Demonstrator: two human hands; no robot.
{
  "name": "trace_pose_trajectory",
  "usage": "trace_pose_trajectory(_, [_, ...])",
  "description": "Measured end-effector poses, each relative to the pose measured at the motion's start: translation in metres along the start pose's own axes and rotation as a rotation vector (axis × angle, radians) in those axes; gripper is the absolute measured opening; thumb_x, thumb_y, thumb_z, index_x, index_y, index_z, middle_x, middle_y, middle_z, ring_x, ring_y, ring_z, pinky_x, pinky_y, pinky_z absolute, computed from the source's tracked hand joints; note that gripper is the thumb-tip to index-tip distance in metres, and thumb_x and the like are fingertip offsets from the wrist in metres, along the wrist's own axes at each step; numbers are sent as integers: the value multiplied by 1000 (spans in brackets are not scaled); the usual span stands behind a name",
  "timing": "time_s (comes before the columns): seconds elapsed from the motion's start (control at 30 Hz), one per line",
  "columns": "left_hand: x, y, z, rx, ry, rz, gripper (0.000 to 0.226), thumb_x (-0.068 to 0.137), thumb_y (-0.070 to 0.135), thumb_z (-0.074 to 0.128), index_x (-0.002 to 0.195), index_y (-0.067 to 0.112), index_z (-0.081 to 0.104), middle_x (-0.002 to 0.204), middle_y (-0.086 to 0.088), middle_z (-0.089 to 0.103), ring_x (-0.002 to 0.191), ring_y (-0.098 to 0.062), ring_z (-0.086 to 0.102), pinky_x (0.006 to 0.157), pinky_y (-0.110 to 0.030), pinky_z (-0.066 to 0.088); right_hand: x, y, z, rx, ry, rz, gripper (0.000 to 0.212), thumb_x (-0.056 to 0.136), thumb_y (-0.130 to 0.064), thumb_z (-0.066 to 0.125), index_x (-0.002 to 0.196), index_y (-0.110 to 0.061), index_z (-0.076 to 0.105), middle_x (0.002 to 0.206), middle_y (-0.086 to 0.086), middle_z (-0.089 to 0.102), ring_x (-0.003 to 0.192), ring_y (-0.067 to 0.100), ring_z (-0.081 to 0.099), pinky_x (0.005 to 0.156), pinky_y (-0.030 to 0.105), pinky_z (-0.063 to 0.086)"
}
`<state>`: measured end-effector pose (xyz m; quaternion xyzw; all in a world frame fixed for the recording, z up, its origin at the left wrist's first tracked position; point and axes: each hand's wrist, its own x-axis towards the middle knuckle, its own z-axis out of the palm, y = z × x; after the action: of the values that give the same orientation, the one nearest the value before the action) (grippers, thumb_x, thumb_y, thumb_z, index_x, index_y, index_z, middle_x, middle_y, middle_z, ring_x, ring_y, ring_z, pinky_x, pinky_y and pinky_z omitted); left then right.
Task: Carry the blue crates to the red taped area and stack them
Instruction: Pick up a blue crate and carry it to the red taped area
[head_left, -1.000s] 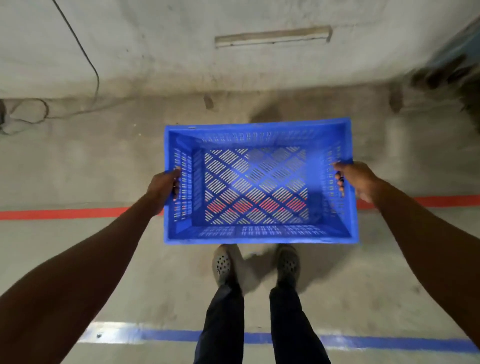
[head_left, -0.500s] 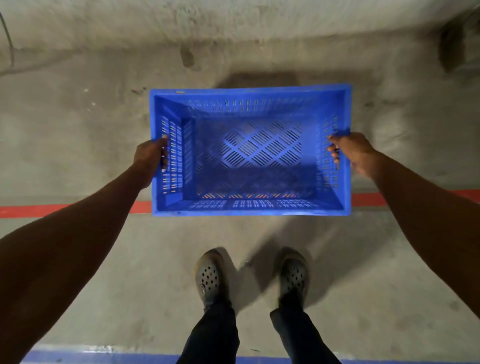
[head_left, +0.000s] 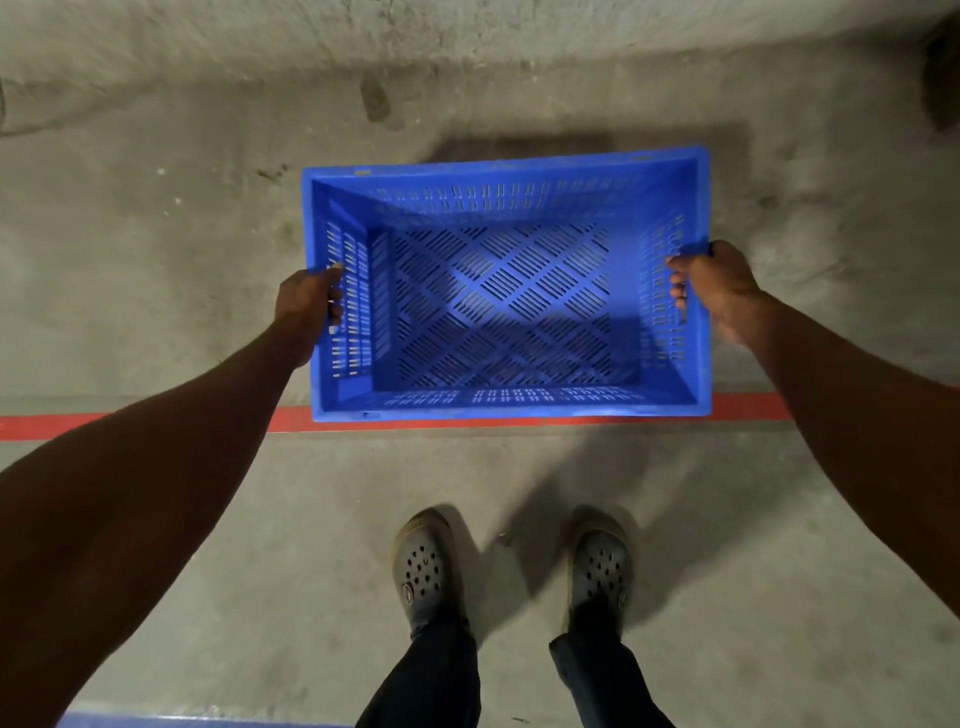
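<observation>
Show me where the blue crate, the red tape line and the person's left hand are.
blue crate (head_left: 498, 306), head view, on its slotted floor.
red tape line (head_left: 291, 418), head view, on the bare stretch left of the crate.
left hand (head_left: 306, 301), head view, on the back of the hand gripping the crate's side.

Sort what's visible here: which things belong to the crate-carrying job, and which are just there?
Job:
crate, empty
left hand, grip on its left wall
right hand, grip on its right wall
red tape, at the crate's near edge

Just there:
blue tape
clogs
wall base
</observation>
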<state>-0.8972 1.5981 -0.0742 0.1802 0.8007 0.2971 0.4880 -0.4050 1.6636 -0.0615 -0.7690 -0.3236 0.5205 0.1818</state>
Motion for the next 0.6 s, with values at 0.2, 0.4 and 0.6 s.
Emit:
trace_pose_trajectory(0.2, [0, 0, -2, 95, 15, 60, 36, 80, 36, 68, 100, 8, 59, 72, -5, 56, 52, -17, 48, 52, -30, 40, -2, 1, 1, -51, 29, -3, 36, 81, -28, 66, 110, -7, 61, 81, 8, 61, 57, 14, 58, 54, 29, 49])
trace_pose_trajectory(0.4, [-10, 0, -1, 217, 74, 75, 63, 70, 51, 71, 117, 12, 57, 100, -15, 66, 76, -20, 57, 71, -44, 52, -2, 7, 5, -101, 80, -1, 46, 71, -39, 73, 109, -18, 59, 98, 10, 68, 67, 19, 63, 65, 37, 56])
trace_pose_trajectory(0.6, [-24, 1, 5, 217, 48, 96, 67, 76, 43, 71, 132, 14, 48, 124, -11, 64, 102, -24, 64, 91, -40, 53, -8, 9, 2, -178, 97, -14, 61, 57, -51, 70, 110, -23, 59, 112, 10, 70, 98, 32, 69, 89, 48, 56])
